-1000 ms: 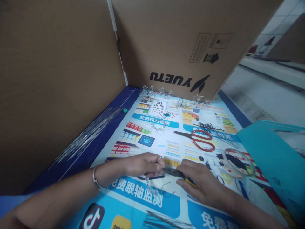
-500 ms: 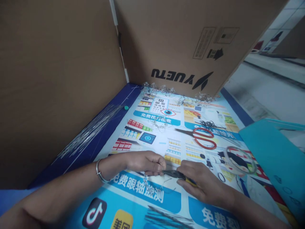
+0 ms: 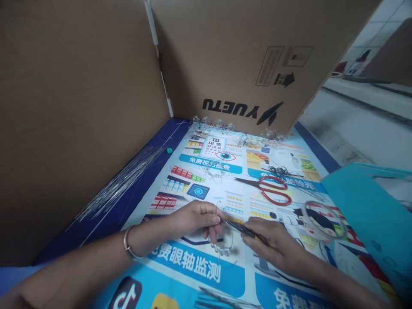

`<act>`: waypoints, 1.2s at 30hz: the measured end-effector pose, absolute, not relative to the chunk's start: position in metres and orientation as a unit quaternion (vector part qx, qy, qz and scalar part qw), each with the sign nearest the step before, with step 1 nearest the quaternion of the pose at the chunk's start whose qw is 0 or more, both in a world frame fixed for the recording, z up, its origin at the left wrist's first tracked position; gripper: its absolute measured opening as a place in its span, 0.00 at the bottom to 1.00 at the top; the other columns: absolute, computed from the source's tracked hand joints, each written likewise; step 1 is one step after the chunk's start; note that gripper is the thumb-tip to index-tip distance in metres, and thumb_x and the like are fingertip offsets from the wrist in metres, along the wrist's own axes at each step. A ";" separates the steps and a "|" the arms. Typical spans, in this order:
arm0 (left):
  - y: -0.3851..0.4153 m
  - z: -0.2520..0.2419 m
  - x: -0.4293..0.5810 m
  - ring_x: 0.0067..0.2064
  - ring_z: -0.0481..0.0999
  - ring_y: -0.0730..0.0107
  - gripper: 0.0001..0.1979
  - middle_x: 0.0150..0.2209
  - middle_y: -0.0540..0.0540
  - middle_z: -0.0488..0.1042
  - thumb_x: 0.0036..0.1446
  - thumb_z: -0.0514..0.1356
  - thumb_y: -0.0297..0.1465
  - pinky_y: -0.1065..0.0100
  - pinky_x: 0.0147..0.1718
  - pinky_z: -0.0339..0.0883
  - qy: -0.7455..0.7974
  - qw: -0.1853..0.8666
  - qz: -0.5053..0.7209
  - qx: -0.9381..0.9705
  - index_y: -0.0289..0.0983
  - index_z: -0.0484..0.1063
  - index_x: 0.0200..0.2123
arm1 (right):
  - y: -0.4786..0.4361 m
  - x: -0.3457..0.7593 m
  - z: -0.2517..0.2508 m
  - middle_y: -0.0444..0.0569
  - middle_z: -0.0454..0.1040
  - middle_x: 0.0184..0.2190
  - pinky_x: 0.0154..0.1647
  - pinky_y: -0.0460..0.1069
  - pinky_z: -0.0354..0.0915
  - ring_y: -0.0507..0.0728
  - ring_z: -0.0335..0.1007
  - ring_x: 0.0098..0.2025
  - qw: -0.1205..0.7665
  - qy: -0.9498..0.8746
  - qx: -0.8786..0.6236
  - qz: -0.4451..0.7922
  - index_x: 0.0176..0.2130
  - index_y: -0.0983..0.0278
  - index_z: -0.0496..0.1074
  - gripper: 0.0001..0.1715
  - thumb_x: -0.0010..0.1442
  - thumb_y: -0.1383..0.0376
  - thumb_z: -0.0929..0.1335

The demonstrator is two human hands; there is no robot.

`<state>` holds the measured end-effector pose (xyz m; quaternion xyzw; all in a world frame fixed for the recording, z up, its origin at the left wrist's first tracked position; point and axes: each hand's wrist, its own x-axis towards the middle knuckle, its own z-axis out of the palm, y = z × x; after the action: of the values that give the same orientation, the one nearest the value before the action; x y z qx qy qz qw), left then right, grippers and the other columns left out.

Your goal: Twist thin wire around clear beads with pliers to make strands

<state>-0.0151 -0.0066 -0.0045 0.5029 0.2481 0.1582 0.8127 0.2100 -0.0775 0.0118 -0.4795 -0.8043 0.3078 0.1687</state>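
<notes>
My left hand (image 3: 201,219) pinches a thin wire loop strung with clear beads (image 3: 222,249), which hangs below the fingers. A loose curl of the wire rises above the fingertips. My right hand (image 3: 269,240) is wrapped round a pair of pliers (image 3: 246,229) with dark jaws and partly yellow handles. The tips of the pliers meet the wire right beside my left fingertips. Whether the jaws are fully closed on it is too small to tell. Beyond the hands lie scissors (image 3: 273,190) with red handles and another beaded wire piece (image 3: 214,172).
Cardboard panels (image 3: 244,56) stand at the back and left. Straight wires (image 3: 119,184) lie along the left edge, dark wires (image 3: 222,299) at the front. Beaded pieces (image 3: 215,124) line the back panel. A roll of clear tape (image 3: 325,219) and a teal folder (image 3: 370,214) sit right.
My left hand has turned and risen slightly, so the beaded loop now hangs open in view below it. The pliers' tips have moved up with it. The view has shifted slightly.
</notes>
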 end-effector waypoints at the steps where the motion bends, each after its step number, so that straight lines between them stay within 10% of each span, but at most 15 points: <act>1: -0.007 -0.005 -0.015 0.23 0.74 0.75 0.15 0.25 0.46 0.74 0.50 0.61 0.38 0.76 0.19 0.57 0.256 0.808 0.165 0.505 0.30 0.68 0.33 | -0.078 0.210 0.012 0.43 0.63 0.23 0.24 0.45 0.53 0.50 0.56 0.24 0.170 -0.803 -0.482 0.307 0.25 0.63 0.59 0.18 0.63 0.56 0.57; 24: -0.016 -0.006 -0.013 0.19 0.72 0.78 0.14 0.23 0.49 0.73 0.48 0.62 0.36 0.78 0.17 0.55 0.314 0.777 0.204 0.505 0.30 0.70 0.31 | -0.075 0.212 0.013 0.44 0.64 0.25 0.27 0.46 0.54 0.51 0.59 0.26 0.175 -0.790 -0.513 0.286 0.28 0.63 0.62 0.16 0.62 0.57 0.58; 36: -0.017 -0.007 -0.009 0.17 0.70 0.80 0.15 0.21 0.50 0.73 0.45 0.64 0.39 0.77 0.17 0.53 0.319 0.778 0.192 0.506 0.31 0.70 0.28 | -0.045 0.175 0.018 0.44 0.68 0.29 0.32 0.46 0.59 0.52 0.63 0.32 0.333 -0.645 -0.522 0.448 0.36 0.64 0.67 0.12 0.57 0.58 0.63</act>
<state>-0.0091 -0.0166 -0.0066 0.5064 0.3190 0.1924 0.7777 0.1752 -0.0450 0.0179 -0.5221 -0.6450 0.4481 0.3326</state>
